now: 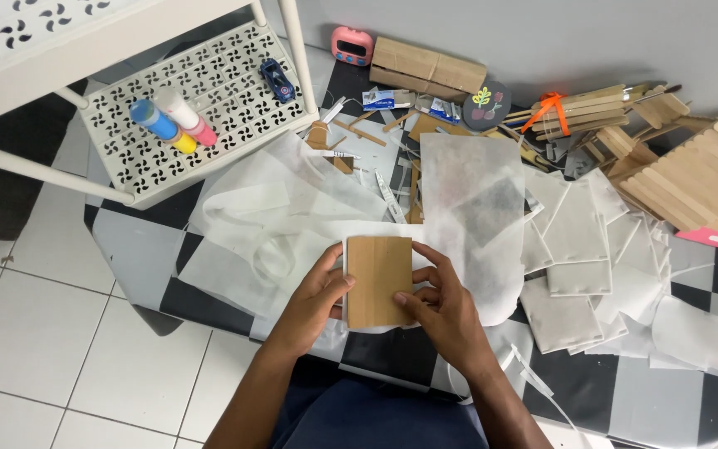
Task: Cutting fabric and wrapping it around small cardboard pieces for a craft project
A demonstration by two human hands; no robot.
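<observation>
The flat rectangular tan wooden panel [379,281] is held over the chequered floor, gripped at both edges. Left hand [313,301]: fingers closed on the left edge, thumb on top. Right hand [444,309]: fingers clamped on the right edge. Just beyond the panel lie white translucent paper sheets [469,218]. Farther beyond it are a small blue-and-white packet [380,99], a brown rectangular cardboard box [428,68] and a pink digital timer [351,45].
</observation>
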